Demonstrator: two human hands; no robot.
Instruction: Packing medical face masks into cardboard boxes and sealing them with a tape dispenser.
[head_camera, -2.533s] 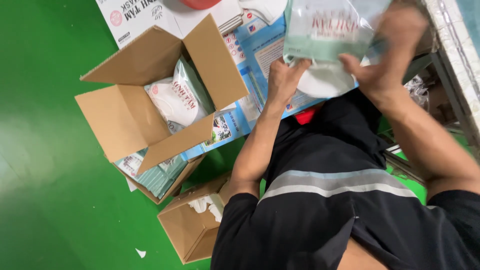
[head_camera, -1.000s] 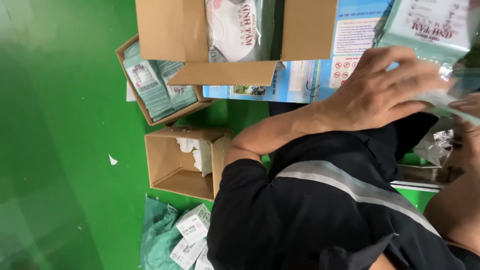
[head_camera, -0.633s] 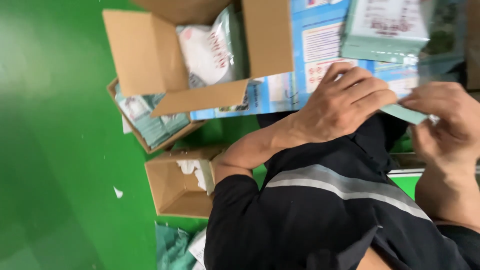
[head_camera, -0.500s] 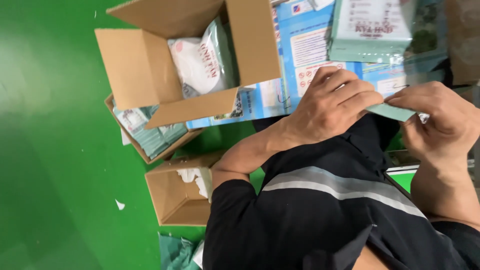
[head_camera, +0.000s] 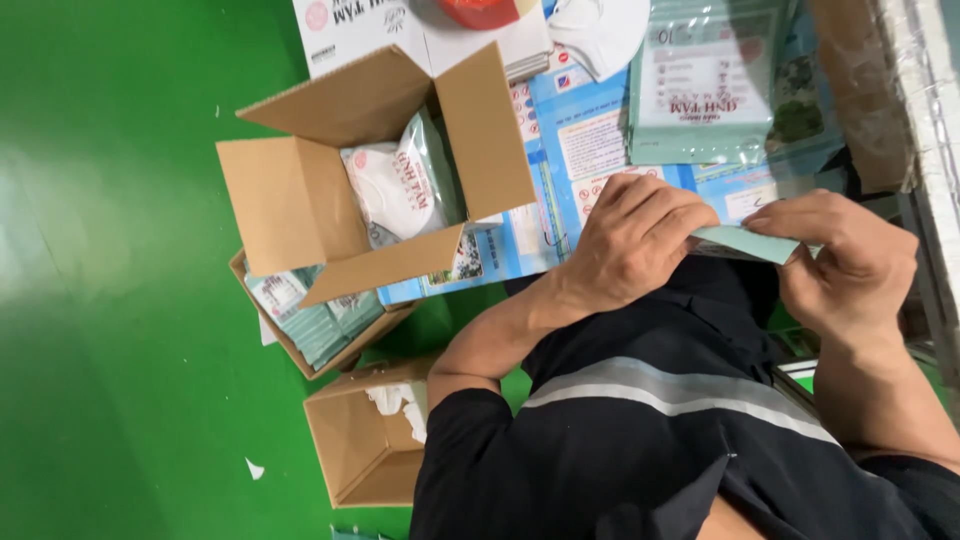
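- Two hands are in view, both the person's own. The left hand (head_camera: 635, 245) and the right hand (head_camera: 845, 265) hold between them one pale green flat packet (head_camera: 745, 243), seen edge-on.
- The left hand's fingers (head_camera: 660, 215) are curled over the packet's left end and closed on it; the right hand's fingers (head_camera: 800, 215) pinch its right end, thumb beneath. The packet sits in front of the person's dark shirt with one grey stripe (head_camera: 680, 395), just below the blue printed sheets (head_camera: 590, 150) on the table.
- One more green-and-clear bagged pack (head_camera: 700, 90) lies flat on those blue sheets, above the hands and apart from them.
- Three open cardboard boxes stand on the green floor (head_camera: 110, 300). The largest box (head_camera: 330, 190), flaps spread, holds one clear bag of white masks (head_camera: 395, 190). A second box (head_camera: 320, 330), partly under the first, is filled with a row of green packs (head_camera: 315, 315) standing on edge; their number cannot be told. A third, smaller box (head_camera: 355, 445) beside the left elbow holds some white material (head_camera: 400, 405).
- At the top edge are one white printed carton (head_camera: 400, 30), one red object (head_camera: 480, 12) and one loose white mask (head_camera: 600, 30).
- One small white scrap (head_camera: 255, 468) lies on the floor.
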